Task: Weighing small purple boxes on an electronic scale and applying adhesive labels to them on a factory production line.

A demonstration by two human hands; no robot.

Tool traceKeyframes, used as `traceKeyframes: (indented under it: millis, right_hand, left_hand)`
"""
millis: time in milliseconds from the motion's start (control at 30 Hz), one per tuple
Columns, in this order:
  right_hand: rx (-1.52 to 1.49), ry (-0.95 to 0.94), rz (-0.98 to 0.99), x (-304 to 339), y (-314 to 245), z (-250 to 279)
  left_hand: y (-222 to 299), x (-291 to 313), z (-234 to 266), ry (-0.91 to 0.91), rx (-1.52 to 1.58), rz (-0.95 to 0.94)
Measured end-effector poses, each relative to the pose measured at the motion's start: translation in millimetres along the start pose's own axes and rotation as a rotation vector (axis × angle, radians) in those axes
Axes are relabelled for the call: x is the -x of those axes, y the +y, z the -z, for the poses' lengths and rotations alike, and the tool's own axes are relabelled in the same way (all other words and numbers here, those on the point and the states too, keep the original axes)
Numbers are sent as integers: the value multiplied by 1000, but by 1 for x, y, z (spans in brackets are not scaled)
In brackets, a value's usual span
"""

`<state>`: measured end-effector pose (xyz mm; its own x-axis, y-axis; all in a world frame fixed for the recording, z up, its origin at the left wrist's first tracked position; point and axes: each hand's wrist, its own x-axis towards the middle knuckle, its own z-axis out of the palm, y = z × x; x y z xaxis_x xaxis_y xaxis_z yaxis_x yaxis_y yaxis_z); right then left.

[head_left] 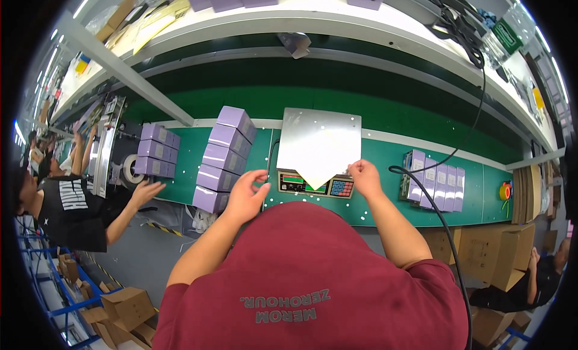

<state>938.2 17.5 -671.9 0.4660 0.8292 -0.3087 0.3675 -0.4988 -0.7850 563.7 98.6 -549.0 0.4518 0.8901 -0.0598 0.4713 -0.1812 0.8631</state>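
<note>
A weighing scale with a bare metal plate (322, 124) and a keypad panel (342, 188) stands in front of me on the green bench. A bright white sheet (317, 176) lies over the plate's near edge, one pointed corner hanging across the scale's display. My right hand (365, 179) is at the plate's near right corner, fingertips pinched beside the sheet; what they hold is too small to make out. My left hand (245, 196) hovers left of the scale with thumb and fingers apart, holding nothing. Close to it stands a slanting row of purple boxes (224, 156).
More purple boxes stand at the left (158, 150) and right (442, 184). A black cable (435, 208) runs down on the right. A shelf edge (337, 14) spans above the bench. A co-worker's hand (146, 193) reaches near the left boxes; cartons (490, 247) are at right.
</note>
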Motion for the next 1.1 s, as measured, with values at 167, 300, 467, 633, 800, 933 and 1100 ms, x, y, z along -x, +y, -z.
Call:
traceKeyframes:
  millis: [167, 300, 467, 633, 800, 933, 1100]
  right_hand:
    - [-503, -133, -105, 38, 30, -22]
    - [-573, -129, -65, 57, 47, -26]
    - [-555, -104, -122, 78, 36, 6]
    - [-457, -10, -77, 74, 33, 19]
    - [-354, -67, -164, 44, 16, 4]
    - [-306, -186, -271, 41, 20, -12]
    - [-361, 51, -147, 62, -10, -10]
  left_hand:
    - [-7, -95, -62, -135, -275, -182]
    - [0, -174, -128, -184, -625, -130]
    - [0, -211, -164, -167, -590, -7]
    - [-30, -201, -154, -253, -370, 46]
    - [-21, -165, -161, 1, -582, -341]
    - [3, -159, -176, -98, -595, -225]
    - [16, -165, -145, -575, -267, 141]
